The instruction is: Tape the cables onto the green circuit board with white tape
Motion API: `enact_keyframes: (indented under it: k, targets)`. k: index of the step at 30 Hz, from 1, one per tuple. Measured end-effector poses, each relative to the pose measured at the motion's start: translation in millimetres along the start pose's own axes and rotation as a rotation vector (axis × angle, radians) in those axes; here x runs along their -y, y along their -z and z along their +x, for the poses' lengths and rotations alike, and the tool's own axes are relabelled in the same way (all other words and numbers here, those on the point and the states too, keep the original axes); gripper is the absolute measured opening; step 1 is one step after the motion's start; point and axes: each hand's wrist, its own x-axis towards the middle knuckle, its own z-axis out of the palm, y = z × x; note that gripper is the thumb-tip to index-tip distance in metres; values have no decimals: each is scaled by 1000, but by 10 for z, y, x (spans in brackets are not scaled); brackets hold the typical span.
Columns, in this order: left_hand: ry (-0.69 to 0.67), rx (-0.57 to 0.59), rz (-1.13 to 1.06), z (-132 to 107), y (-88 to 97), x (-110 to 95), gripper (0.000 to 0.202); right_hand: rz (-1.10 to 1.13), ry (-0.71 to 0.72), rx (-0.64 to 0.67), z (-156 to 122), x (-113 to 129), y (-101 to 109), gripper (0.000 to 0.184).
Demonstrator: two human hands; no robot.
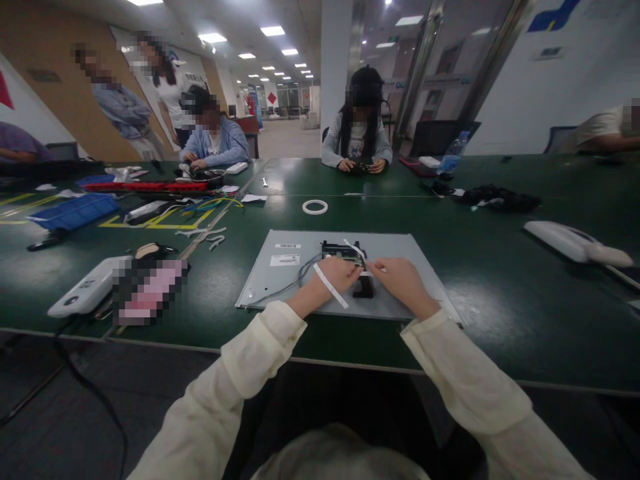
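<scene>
A grey metal panel lies flat on the green table in front of me, with a small circuit board and grey wires on it. My left hand rests on the panel beside the board, fingers curled onto a white strip that runs across the back of the hand. My right hand is closed in a pinch on the other end of a white strip by a black part. Both sleeves are cream-coloured.
A white tape ring lies beyond the panel. White devices sit at the left and right. A blue tray, cables and tools crowd the far left. Two people work across the table; a water bottle stands far right.
</scene>
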Motion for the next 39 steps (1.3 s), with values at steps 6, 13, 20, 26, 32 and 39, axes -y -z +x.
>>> enact_keyframes:
  k: [6, 13, 20, 26, 32, 39]
  targets:
    - [8, 39, -34, -23, -15, -64, 39, -81, 0, 68, -59, 42, 9, 42]
    - [4, 80, -11, -31, -50, -79, 37, -145, -11, 99, -87, 87, 13, 41]
    - [3, 102, 36, -30, -95, -87, 36, -230, -32, 115, -119, 137, 17, 34]
    - [-1, 107, 71, -29, -109, -88, 32, -255, -30, 112, -131, 178, 24, 30]
    - [-6, 116, 73, -45, -74, -74, 30, -260, -45, 89, -159, 186, 39, 27]
    - [-25, 105, 93, -106, -17, -21, 31, -308, -73, 33, -219, 117, 52, 22]
